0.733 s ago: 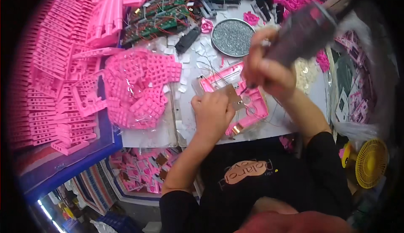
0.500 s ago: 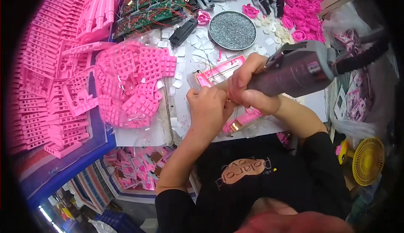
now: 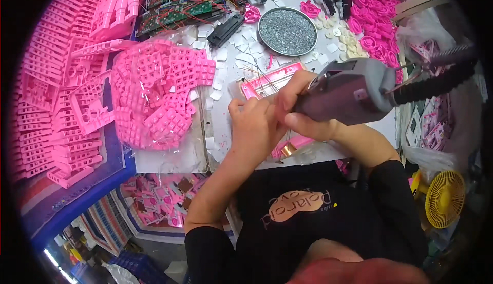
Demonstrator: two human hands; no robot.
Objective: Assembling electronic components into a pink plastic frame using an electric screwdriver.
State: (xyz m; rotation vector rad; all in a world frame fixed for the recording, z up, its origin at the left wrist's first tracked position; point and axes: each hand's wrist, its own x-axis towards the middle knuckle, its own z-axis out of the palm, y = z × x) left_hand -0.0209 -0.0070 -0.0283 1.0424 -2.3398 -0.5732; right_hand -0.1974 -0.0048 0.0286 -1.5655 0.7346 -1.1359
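Note:
My right hand (image 3: 312, 126) is wrapped round a grey electric screwdriver (image 3: 345, 98), which lies tilted across the work with its front end toward my left hand. The bit is hidden behind my fingers. Under both hands is a pink plastic casing (image 3: 287, 72) with thin loose wires (image 3: 261, 79) sticking out past its far side. My left hand (image 3: 254, 130) presses over the casing, its fingers curled in close to the screwdriver's front end; what they pinch is hidden. A gold-coloured cylinder (image 3: 288, 149) shows at the casing's near side.
A round dish of small screws (image 3: 287, 31) stands beyond the casing. Bagged pink key parts (image 3: 159, 96) and stacked pink frames (image 3: 46, 79) fill the left. Green circuit boards (image 3: 185, 12), white discs (image 3: 349, 40) and pink rings (image 3: 367, 7) lie farther back. A yellow fan (image 3: 444, 199) is at right.
The screwdriver's rear end has swung slightly left and nearer to me, with my right hand still on it. My left hand stays at the casing. The whole view has shifted a little.

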